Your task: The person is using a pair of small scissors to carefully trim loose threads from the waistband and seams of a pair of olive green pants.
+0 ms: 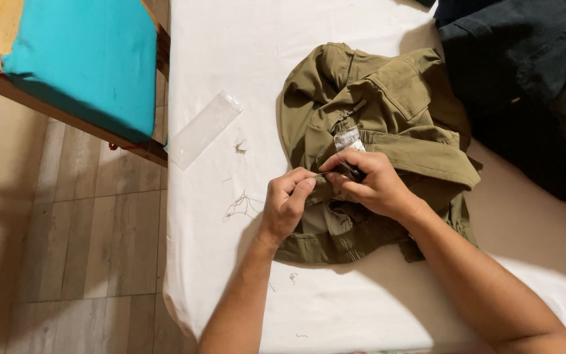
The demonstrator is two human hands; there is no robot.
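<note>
- Head view: your left hand pinches a fold of the olive garment with its fingers closed, near the middle of the white-covered bench.
- Your right hand is closed around a small dark tool just below the grey label; what kind of tool, I cannot tell.
- Loose thread scraps lie left of the garment, and a clear plastic sleeve sits farther off.
- Risk, as I judge it: the tip sits close to your left fingertips and the fabric, so a slip could nick either.
</note>
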